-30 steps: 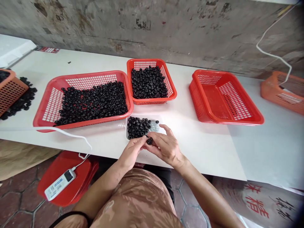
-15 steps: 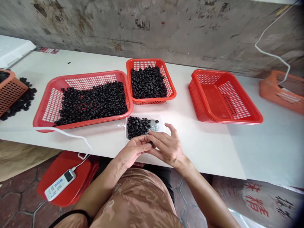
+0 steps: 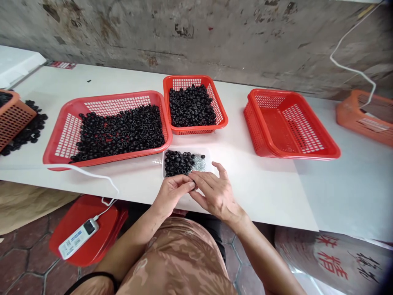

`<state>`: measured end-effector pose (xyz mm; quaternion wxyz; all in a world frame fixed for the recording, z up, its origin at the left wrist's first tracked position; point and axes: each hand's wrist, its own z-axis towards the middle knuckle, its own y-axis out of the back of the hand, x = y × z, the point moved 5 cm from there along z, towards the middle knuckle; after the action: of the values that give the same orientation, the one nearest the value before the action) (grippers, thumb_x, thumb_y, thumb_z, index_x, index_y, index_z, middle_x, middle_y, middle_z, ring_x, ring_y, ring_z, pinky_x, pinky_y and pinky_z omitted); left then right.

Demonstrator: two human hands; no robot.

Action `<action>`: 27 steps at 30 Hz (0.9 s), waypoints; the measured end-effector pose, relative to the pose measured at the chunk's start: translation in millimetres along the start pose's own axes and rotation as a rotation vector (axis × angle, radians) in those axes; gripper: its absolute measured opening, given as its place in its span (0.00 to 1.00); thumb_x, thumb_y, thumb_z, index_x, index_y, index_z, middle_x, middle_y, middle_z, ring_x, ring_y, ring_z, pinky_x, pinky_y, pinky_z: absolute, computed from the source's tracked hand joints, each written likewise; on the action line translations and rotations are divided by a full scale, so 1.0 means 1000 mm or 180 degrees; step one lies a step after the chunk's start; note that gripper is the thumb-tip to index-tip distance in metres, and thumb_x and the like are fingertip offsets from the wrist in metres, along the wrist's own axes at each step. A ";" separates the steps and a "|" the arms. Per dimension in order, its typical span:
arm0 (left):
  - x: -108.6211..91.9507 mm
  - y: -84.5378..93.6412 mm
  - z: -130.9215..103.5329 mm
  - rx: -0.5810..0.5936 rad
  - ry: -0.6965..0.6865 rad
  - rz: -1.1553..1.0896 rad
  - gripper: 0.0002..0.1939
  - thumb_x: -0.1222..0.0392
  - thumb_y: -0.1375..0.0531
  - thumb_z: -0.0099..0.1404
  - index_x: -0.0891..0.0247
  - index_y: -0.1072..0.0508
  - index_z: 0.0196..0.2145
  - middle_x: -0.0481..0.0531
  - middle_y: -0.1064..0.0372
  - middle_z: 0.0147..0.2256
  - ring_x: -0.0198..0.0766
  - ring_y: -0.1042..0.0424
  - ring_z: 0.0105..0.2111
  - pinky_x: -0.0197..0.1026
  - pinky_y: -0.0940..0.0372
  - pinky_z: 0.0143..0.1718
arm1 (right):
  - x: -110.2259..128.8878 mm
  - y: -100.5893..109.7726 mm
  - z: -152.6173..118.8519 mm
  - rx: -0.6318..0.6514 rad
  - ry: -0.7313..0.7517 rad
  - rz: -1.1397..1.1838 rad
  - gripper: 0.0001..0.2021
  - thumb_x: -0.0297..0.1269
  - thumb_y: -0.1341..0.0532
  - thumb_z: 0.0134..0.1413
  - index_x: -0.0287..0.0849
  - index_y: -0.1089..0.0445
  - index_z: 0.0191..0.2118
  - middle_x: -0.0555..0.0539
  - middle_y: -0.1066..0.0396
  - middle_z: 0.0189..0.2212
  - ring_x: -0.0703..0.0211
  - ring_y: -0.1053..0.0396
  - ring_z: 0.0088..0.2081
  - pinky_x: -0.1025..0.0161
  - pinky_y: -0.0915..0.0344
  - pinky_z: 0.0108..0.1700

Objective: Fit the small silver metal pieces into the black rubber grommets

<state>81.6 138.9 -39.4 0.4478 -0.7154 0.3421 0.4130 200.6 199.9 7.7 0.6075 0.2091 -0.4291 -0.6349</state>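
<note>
My left hand (image 3: 172, 194) pinches a small round black plastic piece (image 3: 194, 188), mostly hidden between the fingers. My right hand (image 3: 216, 191) meets it at the fingertips, its thumb and fingers closed around the same piece. Just beyond both hands lies a shallow clear tray (image 3: 209, 155). Black ring-like pieces (image 3: 178, 162) are heaped in its left part, and tiny shiny metal parts (image 3: 199, 164) are spread in its right part. One black piece (image 3: 203, 156) sits alone near the metal parts.
Two red baskets, a wide one (image 3: 66, 139) and a smaller one (image 3: 221, 119), hold many black pieces behind the tray. Stacked red baskets (image 3: 267, 149) stand to the right. An orange basket (image 3: 16, 119) is far left. A power bank (image 3: 78, 239) with a white cable lies on a red stool (image 3: 101, 241).
Both hands have shifted very slightly and drawn closer around the black piece, which is now more covered. The baskets and tray remain in place.
</note>
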 end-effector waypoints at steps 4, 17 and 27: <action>-0.002 0.003 -0.001 0.0005 -0.0103 0.0208 0.10 0.55 0.31 0.58 0.66 0.20 0.28 0.51 0.26 0.28 0.37 0.30 0.31 0.37 0.36 0.36 | -0.005 0.001 -0.002 0.0247 -0.0145 0.0487 0.19 0.39 0.38 0.66 0.38 0.34 0.58 0.39 0.25 0.51 0.52 0.24 0.48 0.42 0.49 0.66; -0.002 -0.001 -0.005 0.0285 -0.0074 0.0266 0.08 0.56 0.32 0.61 0.65 0.19 0.30 0.50 0.26 0.25 0.33 0.30 0.27 0.34 0.37 0.29 | -0.029 -0.007 -0.007 -0.0065 -0.1230 0.2971 0.08 0.36 0.36 0.64 0.51 0.21 0.46 0.47 0.22 0.46 0.56 0.23 0.46 0.55 0.27 0.50; -0.003 0.002 -0.003 0.0170 -0.0371 0.0544 0.08 0.58 0.34 0.63 0.65 0.21 0.30 0.49 0.27 0.28 0.35 0.30 0.31 0.36 0.36 0.37 | -0.007 0.005 -0.008 0.0160 -0.0303 0.0693 0.22 0.46 0.37 0.65 0.41 0.33 0.59 0.38 0.28 0.55 0.50 0.26 0.52 0.45 0.45 0.62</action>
<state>79.6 135.4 -36.8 0.4490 -0.6463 0.3862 0.4813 211.4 204.8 5.2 0.6463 0.1460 -0.4934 -0.5635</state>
